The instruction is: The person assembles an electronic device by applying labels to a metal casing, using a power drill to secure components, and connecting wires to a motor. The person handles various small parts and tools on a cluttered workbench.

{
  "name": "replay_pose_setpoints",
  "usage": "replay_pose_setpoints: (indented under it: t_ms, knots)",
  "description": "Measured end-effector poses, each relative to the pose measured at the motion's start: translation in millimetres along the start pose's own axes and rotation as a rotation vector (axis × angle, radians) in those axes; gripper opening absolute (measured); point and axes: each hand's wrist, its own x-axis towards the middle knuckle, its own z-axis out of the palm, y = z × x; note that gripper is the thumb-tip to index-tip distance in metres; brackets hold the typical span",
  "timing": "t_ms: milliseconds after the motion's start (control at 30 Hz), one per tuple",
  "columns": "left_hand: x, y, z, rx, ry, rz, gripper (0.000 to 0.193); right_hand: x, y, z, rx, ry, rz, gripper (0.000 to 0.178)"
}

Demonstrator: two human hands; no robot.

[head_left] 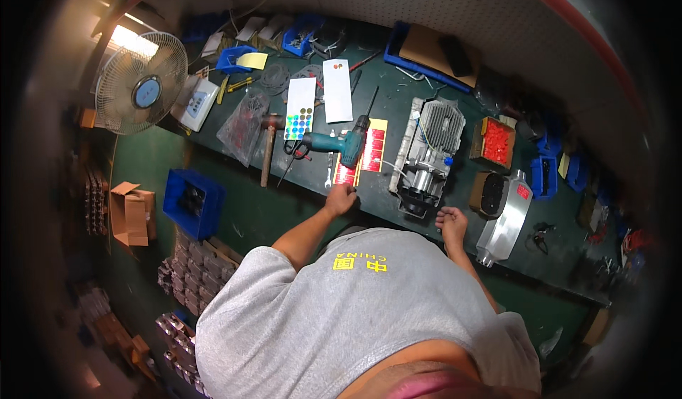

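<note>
My left hand (342, 199) is at the near edge of the workbench, its fingers curled together just below a sheet of red and yellow labels (374, 150). Whether anything is pinched in it I cannot make out. Over that sheet lies a teal power drill (346, 143), its long bit pointing away from me. My right hand (452, 224) is by the bench edge with its fingers bent inward, and what they may hold is too small to tell. Just beyond it stands a grey metal motor unit (432, 150) with a finned housing and a shiny cylinder.
To the left lie a hammer (268, 150), a wrench (329, 168) and white sticker sheets (338, 90). On the right are a box of red parts (495, 143), a box of black parts (490, 193) and a silver metal canister (506, 218). A fan (141, 83) stands far left.
</note>
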Motion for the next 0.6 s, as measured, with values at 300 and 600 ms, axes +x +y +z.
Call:
replay_pose_setpoints:
  t_ms: [300, 600]
  knots:
    - [20, -54, 33, -0.164, -0.118, 0.048, 0.027, 3, -10, 15, 0.055, 0.033, -0.092, 0.022]
    - [18, -30, 28, -0.179, -0.183, 0.056, 0.024, 43, -30, -24, 0.052, 0.175, -0.203, 0.020]
